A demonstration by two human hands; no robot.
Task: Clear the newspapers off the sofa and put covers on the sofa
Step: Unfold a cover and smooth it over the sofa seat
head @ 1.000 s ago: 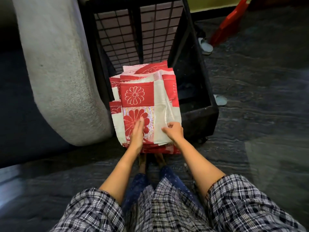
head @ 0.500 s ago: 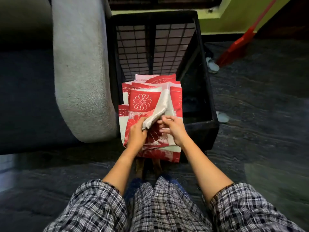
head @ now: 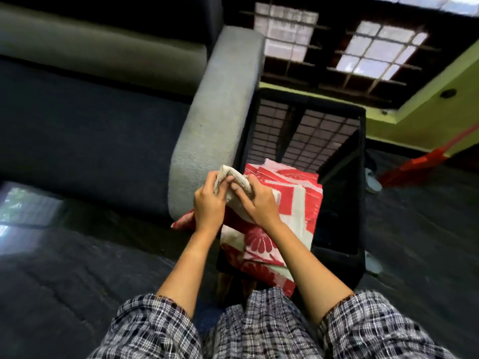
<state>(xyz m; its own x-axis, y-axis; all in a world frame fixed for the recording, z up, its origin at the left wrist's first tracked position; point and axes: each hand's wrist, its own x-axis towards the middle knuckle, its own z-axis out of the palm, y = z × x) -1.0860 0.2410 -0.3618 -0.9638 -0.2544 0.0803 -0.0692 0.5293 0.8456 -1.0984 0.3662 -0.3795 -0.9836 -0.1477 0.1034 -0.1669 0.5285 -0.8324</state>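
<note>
A person in plaid sleeves works at a stack of red-and-cream floral sofa covers [head: 300, 206]. The stack lies on a black, glass-topped side table [head: 361, 161] standing just beside the grey armrest [head: 220, 112] of a dark-seated sofa [head: 90, 130]. The 2 forearms, bare below the elbow, reach forward and converge above the near end of the stack. The left hand [head: 208, 207] and the right hand [head: 260, 207] sit knuckle to knuckle. The fingers of both curl round a bunched cream edge of the top cover [head: 242, 178], which is raised off the pile toward the armrest, and the thumbs pinch into the fold. A loose red corner trails below the left wrist. A red broom [head: 425, 163] rests on the dark floor near the green wall at right.
</note>
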